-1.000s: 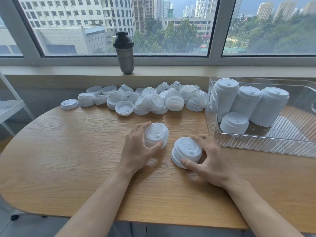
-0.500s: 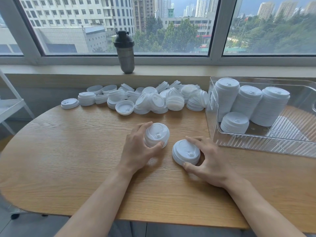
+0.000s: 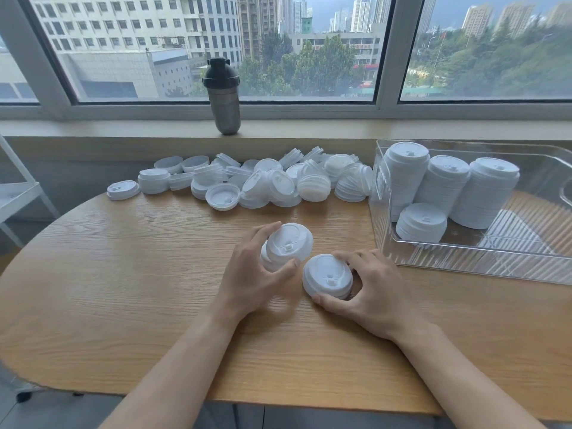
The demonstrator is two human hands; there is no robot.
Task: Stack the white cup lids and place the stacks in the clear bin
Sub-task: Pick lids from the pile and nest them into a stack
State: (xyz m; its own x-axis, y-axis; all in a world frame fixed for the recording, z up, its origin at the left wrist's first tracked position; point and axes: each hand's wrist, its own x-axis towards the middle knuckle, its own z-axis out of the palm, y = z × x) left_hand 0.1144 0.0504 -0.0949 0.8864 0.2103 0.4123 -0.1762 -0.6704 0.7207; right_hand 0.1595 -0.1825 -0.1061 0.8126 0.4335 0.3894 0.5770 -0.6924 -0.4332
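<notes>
My left hand [image 3: 250,277] grips a short stack of white lids [image 3: 288,246], tilted toward my right and lifted a little off the wooden table [image 3: 123,274]. Just to its right, my right hand [image 3: 376,292] holds a second short lid stack [image 3: 327,275] that sits flat on the table, thumb at its near side and fingers at its far side. Along the table's far edge lies a heap of loose lids [image 3: 263,184]. The clear bin [image 3: 464,258] at the right holds three tall lid stacks [image 3: 442,181] and a short stack [image 3: 421,222] in front of them.
A dark shaker bottle [image 3: 223,96] stands on the window sill behind the heap. A white shelf frame [image 3: 18,193] is at the far left. The table's rounded front edge runs close to my forearms.
My left hand has raised and tipped its lid stack toward the right. The right hand's stack has settled flat on the table, a little nearer me.
</notes>
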